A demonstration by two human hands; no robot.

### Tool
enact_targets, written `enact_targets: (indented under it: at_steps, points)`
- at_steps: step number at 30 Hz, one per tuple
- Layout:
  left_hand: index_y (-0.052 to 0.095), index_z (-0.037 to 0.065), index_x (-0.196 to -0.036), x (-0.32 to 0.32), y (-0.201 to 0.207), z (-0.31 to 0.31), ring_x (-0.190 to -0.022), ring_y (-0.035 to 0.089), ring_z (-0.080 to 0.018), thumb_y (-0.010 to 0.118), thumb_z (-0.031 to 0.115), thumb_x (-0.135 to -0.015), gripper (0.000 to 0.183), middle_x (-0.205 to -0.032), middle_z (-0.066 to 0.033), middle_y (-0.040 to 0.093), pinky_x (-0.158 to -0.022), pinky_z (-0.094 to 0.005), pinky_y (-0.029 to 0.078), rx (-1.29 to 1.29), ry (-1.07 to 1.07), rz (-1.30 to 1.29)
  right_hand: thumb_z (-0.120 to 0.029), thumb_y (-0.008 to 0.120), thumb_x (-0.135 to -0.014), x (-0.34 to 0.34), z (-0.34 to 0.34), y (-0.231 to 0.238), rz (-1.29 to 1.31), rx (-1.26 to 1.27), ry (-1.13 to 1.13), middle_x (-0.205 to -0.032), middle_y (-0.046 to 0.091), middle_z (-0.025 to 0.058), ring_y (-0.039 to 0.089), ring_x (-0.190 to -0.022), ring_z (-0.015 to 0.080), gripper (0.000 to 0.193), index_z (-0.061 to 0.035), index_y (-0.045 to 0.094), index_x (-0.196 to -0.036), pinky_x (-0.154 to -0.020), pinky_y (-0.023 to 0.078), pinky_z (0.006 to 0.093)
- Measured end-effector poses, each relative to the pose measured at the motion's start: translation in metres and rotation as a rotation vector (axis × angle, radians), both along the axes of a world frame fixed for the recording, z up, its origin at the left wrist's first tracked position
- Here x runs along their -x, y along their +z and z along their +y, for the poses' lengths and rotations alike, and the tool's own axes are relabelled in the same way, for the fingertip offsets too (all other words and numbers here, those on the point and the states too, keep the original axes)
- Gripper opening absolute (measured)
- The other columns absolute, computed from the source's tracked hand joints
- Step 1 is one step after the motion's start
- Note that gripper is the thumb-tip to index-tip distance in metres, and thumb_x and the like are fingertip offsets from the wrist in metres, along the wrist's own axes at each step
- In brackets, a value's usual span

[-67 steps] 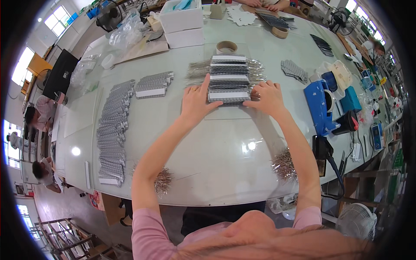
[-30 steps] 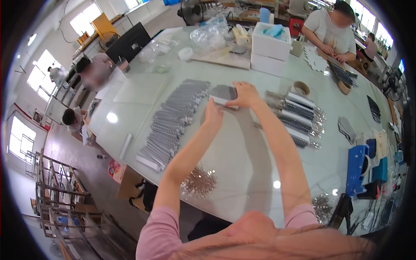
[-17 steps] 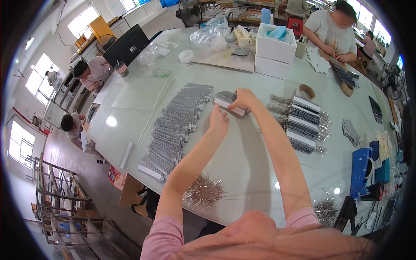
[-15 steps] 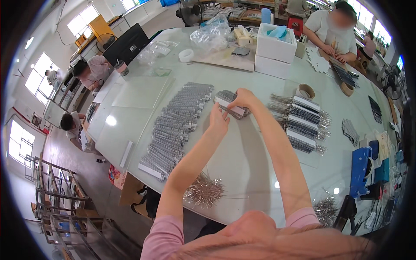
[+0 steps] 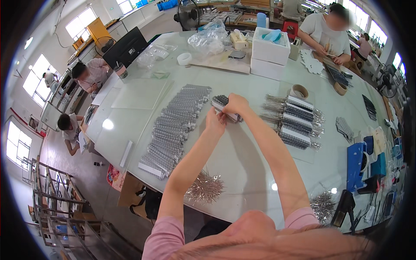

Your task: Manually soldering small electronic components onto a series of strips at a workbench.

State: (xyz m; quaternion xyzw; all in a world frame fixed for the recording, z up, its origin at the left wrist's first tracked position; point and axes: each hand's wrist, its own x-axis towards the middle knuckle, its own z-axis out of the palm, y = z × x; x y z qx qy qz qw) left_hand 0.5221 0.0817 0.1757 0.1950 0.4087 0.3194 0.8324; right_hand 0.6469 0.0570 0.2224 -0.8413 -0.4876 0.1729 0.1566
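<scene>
Pale table (image 5: 229,177); white box (image 5: 269,53), blue item (image 5: 274,36) inside; hands (image 5: 238,105) grasping grey strip stack (image 5: 220,101).

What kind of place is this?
It looks like a workshop or small factory, though I can't be sure. Lots of matching gray pieces lie in a long row on a big work table, and another person is busy with their hands across it.

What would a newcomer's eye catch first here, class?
Probably the long row of grey strips, left of centre. Next, the left hand and right hand at a short grey stack beside that row's far end. Then a spiky metallic bundle at the near edge of the table and the blue dispenser on the right.
</scene>
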Motion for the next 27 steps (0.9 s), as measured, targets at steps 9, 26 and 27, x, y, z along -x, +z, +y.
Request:
enact_targets:
  at_steps: [9,26,27]
  points:
    - [0.021,0.011,-0.150,0.003,0.015,-0.008,-0.105,0.050,-0.0208,0.041,0.042,-0.099,0.064,-0.126,-0.0096,0.049,-0.092,-0.0377,0.040,-0.039,-0.082,0.036,-0.040,0.079,-0.058,-0.008,-0.006,0.003,-0.037,0.083,-0.004,-0.103,0.069,0.0175,0.068,-0.097,0.0297,0.061,-0.0030,0.067,-0.105,-0.087,0.054,0.0400]
    - [0.029,0.015,-0.146,0.011,0.015,-0.002,-0.122,0.042,-0.0235,0.050,0.039,-0.096,0.060,-0.136,-0.0079,0.041,-0.107,-0.0450,0.028,-0.003,-0.111,0.045,-0.028,0.082,-0.058,-0.010,0.000,0.013,0.191,0.198,-0.074,-0.094,0.073,0.0123,0.072,-0.081,0.0254,0.042,-0.0043,0.075,-0.091,-0.073,0.057,0.0358]
    - [0.029,0.015,-0.146,0.012,0.017,-0.003,-0.122,0.042,-0.0235,0.050,0.039,-0.096,0.060,-0.136,-0.0079,0.041,-0.107,-0.0450,0.028,0.000,-0.115,0.046,-0.028,0.083,-0.058,-0.011,-0.001,0.012,0.219,0.210,-0.087,-0.094,0.073,0.0125,0.072,-0.080,0.0258,0.042,-0.0040,0.075,-0.091,-0.072,0.057,0.0358]
